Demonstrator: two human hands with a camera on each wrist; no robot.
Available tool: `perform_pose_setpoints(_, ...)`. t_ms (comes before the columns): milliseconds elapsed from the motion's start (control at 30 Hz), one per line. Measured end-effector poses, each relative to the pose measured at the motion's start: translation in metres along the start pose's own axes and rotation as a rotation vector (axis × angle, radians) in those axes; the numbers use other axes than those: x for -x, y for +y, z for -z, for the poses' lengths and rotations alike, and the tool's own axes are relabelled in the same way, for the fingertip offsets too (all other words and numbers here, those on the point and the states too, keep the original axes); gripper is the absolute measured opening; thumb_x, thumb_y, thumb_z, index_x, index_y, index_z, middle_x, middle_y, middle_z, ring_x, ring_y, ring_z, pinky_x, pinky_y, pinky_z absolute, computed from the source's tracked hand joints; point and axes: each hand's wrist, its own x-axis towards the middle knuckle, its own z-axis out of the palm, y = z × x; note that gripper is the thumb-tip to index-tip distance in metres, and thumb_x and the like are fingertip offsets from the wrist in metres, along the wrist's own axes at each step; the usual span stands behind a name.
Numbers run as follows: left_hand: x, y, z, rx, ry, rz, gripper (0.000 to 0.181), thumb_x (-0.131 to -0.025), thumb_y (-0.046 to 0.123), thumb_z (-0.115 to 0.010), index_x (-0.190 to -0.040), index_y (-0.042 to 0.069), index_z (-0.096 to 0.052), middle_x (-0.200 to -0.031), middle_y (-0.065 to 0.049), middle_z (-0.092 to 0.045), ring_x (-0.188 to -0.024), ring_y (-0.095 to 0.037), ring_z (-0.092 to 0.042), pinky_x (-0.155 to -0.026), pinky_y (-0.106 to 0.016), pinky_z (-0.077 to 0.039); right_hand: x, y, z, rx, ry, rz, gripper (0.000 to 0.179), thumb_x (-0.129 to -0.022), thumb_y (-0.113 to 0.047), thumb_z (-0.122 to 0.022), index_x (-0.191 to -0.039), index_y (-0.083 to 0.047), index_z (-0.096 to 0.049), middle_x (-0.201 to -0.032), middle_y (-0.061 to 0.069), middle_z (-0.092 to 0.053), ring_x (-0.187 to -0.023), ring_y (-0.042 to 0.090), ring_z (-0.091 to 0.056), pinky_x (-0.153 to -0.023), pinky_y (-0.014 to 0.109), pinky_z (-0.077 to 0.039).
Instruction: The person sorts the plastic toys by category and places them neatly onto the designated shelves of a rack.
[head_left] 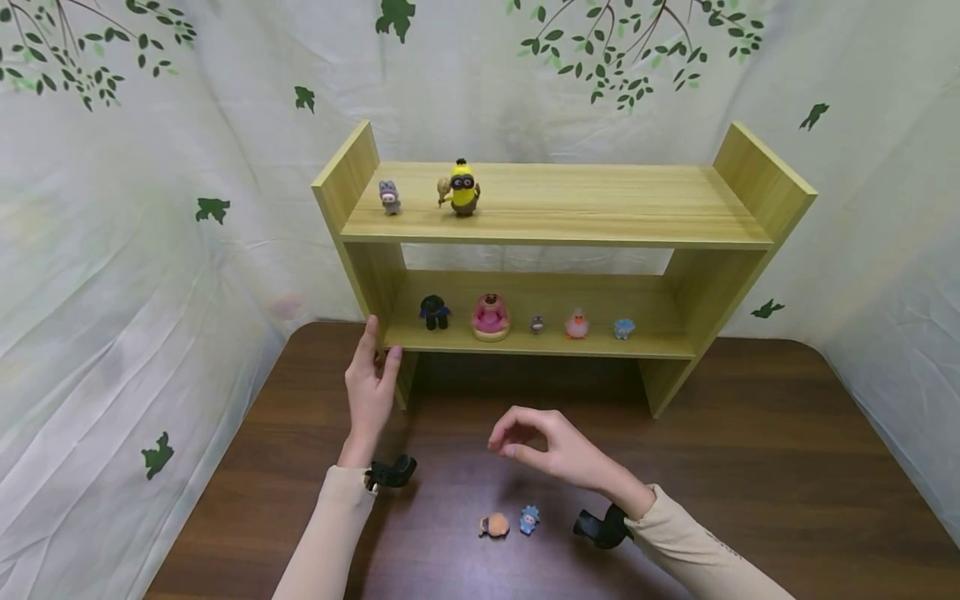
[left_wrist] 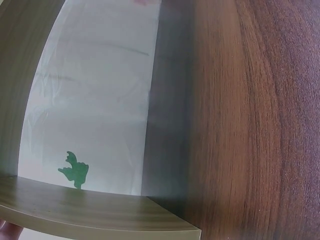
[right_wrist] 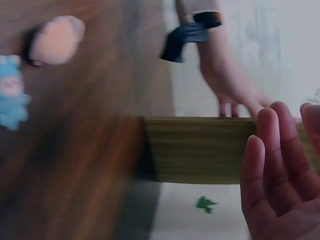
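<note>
My left hand (head_left: pixel 371 392) is at the left side of a two-tier wooden shelf (head_left: pixel 555 204), its fingers extended along the outer side panel and its thumb near the lower board's front corner. Over the table, my right hand (head_left: pixel 558 446) hovers with loosely bent fingers and holds nothing. Closer to me than that hand, a small blue figurine (head_left: pixel 529 520) and an orange-and-brown figurine (head_left: pixel 495 525) lie on the tabletop. Both appear in the right wrist view too, the blue figurine (right_wrist: pixel 12 95) cut off by the frame edge.
On the top board stand a grey figurine (head_left: pixel 389 198) and a yellow Minion figure (head_left: pixel 464 192). The lower board carries a black figurine (head_left: pixel 433 312), a pink bear (head_left: pixel 491 317), a tiny grey figurine (head_left: pixel 537 325), a pink duck (head_left: pixel 577 323) and a light-blue figurine (head_left: pixel 624 329).
</note>
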Motion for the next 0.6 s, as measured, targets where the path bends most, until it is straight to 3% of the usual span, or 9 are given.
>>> perform_pose_setpoints(133, 0.0, -0.002, 0.0, 0.001, -0.002, -0.002, 0.065, -0.087, -0.013, -0.06, -0.145, 0.007, -0.041, -0.137, -0.026, -0.047, -0.084, -0.037, -0.048, -0.071, -0.015, -0.038, 0.007, -0.004, -0.006, 0.002, -0.007, -0.014, 0.014, -0.088, 0.012, -0.059, -0.098, 0.003, -0.062, -0.091, 0.007, -0.065, -0.083, 0.029, -0.061, -0.075, 0.032, -0.052)
perform_pose_setpoints(300, -0.001, -0.002, -0.001, 0.002, -0.001, 0.002, 0.064, -0.087, -0.012, -0.06, -0.145, 0.006, -0.041, -0.137, -0.026, -0.047, -0.087, -0.037, -0.049, -0.07, -0.021, -0.041, 0.02, 0.025, -0.015, 0.008, -0.032, -0.036, 0.016, -0.088, 0.008, -0.061, -0.1, -0.002, -0.063, -0.093, 0.003, -0.065, -0.083, 0.021, -0.061, -0.075, 0.031, -0.051)
perform_pose_setpoints(433, -0.001, -0.001, -0.001, -0.001, -0.003, 0.006, 0.063, -0.087, -0.011, -0.06, -0.145, 0.005, -0.041, -0.137, -0.026, -0.046, -0.084, -0.039, -0.048, -0.07, -0.017, -0.038, 0.029, 0.041, -0.022, -0.009, -0.106, -0.095, 0.02, -0.089, 0.004, -0.062, -0.104, -0.009, -0.063, -0.096, 0.007, -0.065, -0.086, 0.013, -0.06, -0.077, 0.03, -0.051)
perform_pose_setpoints(533, -0.001, -0.002, -0.001, -0.007, -0.004, 0.006, 0.065, -0.087, -0.012, -0.06, -0.146, 0.008, -0.041, -0.137, -0.027, -0.046, -0.083, -0.039, -0.048, -0.071, -0.015, -0.037, 0.034, 0.046, -0.028, -0.031, -0.168, -0.135, 0.022, -0.088, 0.004, -0.065, -0.105, -0.011, -0.063, -0.098, 0.012, -0.065, -0.088, 0.016, -0.061, -0.078, 0.029, -0.051)
perform_pose_setpoints(600, 0.0, -0.002, -0.001, -0.012, -0.005, 0.008, 0.066, -0.087, -0.011, -0.06, -0.146, 0.01, -0.04, -0.137, -0.027, -0.046, -0.085, -0.038, -0.048, -0.071, -0.02, -0.041, 0.037, 0.049, -0.032, -0.045, -0.204, -0.15, 0.023, -0.087, 0.003, -0.066, -0.105, -0.01, -0.064, -0.1, 0.012, -0.065, -0.088, 0.02, -0.062, -0.078, 0.028, -0.052)
